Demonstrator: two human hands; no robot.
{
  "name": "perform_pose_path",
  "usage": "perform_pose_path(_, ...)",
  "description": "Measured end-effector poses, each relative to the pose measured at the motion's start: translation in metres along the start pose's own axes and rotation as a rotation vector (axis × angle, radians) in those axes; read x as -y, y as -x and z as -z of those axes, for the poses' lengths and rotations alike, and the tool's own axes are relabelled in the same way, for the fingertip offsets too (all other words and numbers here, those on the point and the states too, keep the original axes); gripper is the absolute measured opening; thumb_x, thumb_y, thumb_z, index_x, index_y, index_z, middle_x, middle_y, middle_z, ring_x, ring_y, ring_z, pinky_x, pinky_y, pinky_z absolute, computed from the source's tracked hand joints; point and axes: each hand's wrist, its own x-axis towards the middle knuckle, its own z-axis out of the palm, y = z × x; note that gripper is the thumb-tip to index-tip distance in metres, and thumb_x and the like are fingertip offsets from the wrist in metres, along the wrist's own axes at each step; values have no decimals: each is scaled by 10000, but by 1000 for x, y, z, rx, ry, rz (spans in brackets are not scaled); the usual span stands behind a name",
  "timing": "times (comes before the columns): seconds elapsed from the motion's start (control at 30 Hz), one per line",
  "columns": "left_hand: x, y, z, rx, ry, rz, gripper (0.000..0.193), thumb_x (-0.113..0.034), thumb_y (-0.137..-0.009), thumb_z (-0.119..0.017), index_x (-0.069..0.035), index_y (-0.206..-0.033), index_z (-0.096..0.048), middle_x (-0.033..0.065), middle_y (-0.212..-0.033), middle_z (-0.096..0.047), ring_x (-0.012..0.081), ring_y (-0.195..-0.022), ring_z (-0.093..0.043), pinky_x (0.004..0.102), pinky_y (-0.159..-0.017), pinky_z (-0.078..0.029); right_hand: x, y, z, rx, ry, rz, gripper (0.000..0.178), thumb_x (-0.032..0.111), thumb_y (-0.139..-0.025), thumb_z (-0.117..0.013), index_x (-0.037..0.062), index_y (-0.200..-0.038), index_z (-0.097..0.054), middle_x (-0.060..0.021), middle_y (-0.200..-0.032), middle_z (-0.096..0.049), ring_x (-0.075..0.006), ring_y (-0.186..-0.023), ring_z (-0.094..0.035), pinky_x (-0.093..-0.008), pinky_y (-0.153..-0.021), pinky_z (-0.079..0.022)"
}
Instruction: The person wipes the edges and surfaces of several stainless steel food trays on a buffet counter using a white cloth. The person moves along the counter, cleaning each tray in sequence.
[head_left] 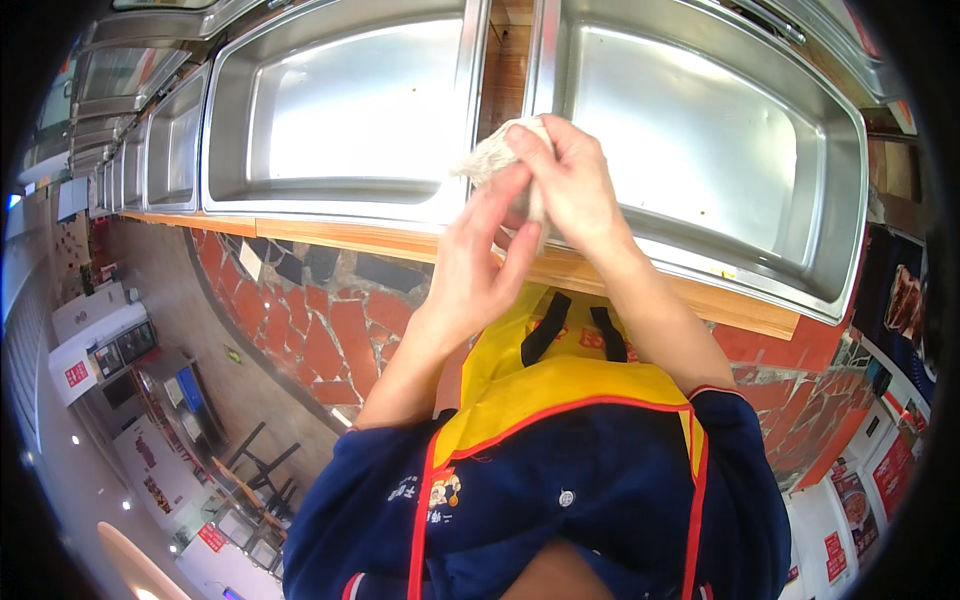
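A whitish cloth point(494, 152), bunched up, is in my right hand point(572, 178), its thumb and fingers closed on it. One end sticks out to the left, and a fold hangs below the palm. My left hand point(475, 262) is just below and to the left, thumb and fingers apart, fingertips against the cloth or very near it. Both hands are over the front edge between two shallow rectangular steel pans, the left pan point(340, 195) and the right pan point(700, 250). Small dark specks show on the pans' shiny bottoms.
A wooden edge point(350, 234) runs along the front of the pans, close to my yellow apron point(560, 385). More steel pans point(172, 150) continue at the far left. A yellow scrap point(727, 273) lies on the right pan's front rim. Below is red stone paving point(345, 345).
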Motion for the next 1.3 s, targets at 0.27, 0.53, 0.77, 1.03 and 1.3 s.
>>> perform_pose_path(0.27, 85, 1, 35, -242, -485, -126, 253, -7, -848, -581, -6, -1100, -593, 158, -1112, -592, 303, -981, -585, 395, -807, -476, -6, -74, -14, -247, 868, 375, 237, 183, -850, -639, -46, -801, -602, -213, -811, -648, -411, -762, -632, -431, -673, -517)
perform_pose_path(0.53, 111, -16, 19, -235, -562, -214, 199, -102, -830, -621, -41, -1019, -632, 110, -959, -644, 288, -897, -593, 381, -764, -473, 1, -102, -33, -85, 823, 7, 197, 119, -795, -653, -58, -881, -665, -227, -821, -664, -348, -788, -648, -410, -714, -498)
perform_pose_path(0.77, 112, -17, 16, -237, -494, -216, 164, -86, -815, -634, -32, -970, -627, 110, -893, -630, 292, -820, -594, 383, -682, -493, -17, -90, -34, -216, 502, -51, 149, 76, -812, -623, -39, -885, -684, -161, -796, -681, -233, -702, -628, -335, -687, -494)
perform_pose_path(1.03, 115, -18, 16, -238, -484, -261, 160, -60, -804, -634, -26, -960, -628, 114, -846, -608, 293, -778, -581, 390, -663, -485, -7, -76, -37, -204, 802, 69, 120, 90, -787, -623, -8, -802, -691, -190, -761, -673, -309, -721, -656, -364, -702, -515)
perform_pose_path(1.3, 118, -17, 16, -224, -493, -242, 150, -44, -802, -624, -20, -951, -629, 115, -847, -604, 294, -776, -576, 386, -645, -485, -4, -71, -38, -40, 823, -60, 134, 104, -783, -616, -11, -770, -683, -180, -662, -653, -249, -646, -676, -360, -647, -526)
